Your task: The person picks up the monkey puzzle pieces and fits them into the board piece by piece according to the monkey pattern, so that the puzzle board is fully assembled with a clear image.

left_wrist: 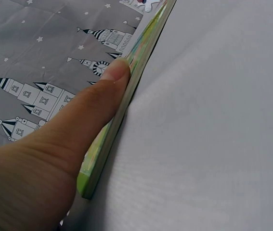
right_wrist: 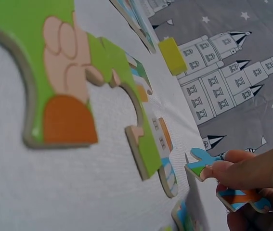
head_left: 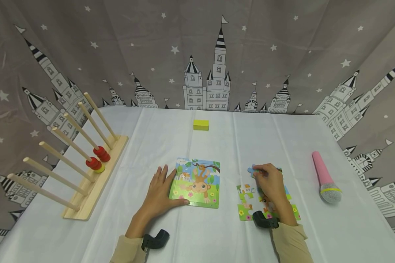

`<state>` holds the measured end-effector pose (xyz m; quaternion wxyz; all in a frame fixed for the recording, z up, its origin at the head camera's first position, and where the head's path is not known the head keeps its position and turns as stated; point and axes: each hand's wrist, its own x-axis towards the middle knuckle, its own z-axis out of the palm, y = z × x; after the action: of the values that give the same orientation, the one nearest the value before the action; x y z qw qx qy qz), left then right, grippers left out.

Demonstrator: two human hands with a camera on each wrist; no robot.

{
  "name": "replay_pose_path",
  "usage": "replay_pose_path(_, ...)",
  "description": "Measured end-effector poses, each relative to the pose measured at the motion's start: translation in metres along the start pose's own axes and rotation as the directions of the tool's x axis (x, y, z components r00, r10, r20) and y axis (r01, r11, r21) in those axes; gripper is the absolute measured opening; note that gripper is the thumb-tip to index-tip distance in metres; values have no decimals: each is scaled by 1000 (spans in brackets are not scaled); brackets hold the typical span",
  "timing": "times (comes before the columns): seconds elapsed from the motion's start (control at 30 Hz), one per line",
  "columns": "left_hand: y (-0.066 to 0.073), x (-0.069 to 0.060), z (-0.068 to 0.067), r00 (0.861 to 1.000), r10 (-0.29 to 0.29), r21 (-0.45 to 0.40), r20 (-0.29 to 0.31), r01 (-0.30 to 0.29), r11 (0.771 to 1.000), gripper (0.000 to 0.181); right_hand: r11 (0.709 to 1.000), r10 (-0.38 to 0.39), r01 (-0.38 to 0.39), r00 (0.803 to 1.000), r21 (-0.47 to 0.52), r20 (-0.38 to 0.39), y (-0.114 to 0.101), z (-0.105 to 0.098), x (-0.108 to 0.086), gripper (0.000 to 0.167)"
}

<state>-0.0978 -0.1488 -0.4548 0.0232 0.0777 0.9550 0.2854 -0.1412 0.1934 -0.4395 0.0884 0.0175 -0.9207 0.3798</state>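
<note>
On the left of the white table, my left hand [head_left: 158,195] rests against a square puzzle board [head_left: 200,186] with a picture of a hanging monkey. Its fingers are spread along the left side, and the thumb [left_wrist: 105,84] lies on the near edge. To the right, my right hand [head_left: 271,182] pinches a blue puzzle piece [head_left: 250,170] between thumb and fingers. In the right wrist view, green and brown parts of the held piece [right_wrist: 199,168] show around the fingertips. Below that hand lie several loose puzzle pieces [head_left: 245,212], partly hidden by the hand and wrist.
A wooden peg rack [head_left: 102,182] with red and yellow rings stands at the left. One yellow block [head_left: 201,125] lies near the back edge. At the right is a pink toy microphone [head_left: 324,175]. A grey castle-print curtain [head_left: 145,44] hangs behind the table.
</note>
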Motion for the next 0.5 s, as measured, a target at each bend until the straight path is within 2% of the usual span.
replay_pose_path(0.27, -1, 1, 0, 1000, 2, 7, -3, -2, 1000, 107, 998, 28, -29, 1000, 51, 7, 0, 2, 2, 20)
replay_pose_path(0.5, -1, 0, 0, 1000, 6, 2, -4, -6, 1000, 107, 989, 56, -63, 997, 131, 57, -9, 9, 2, 22)
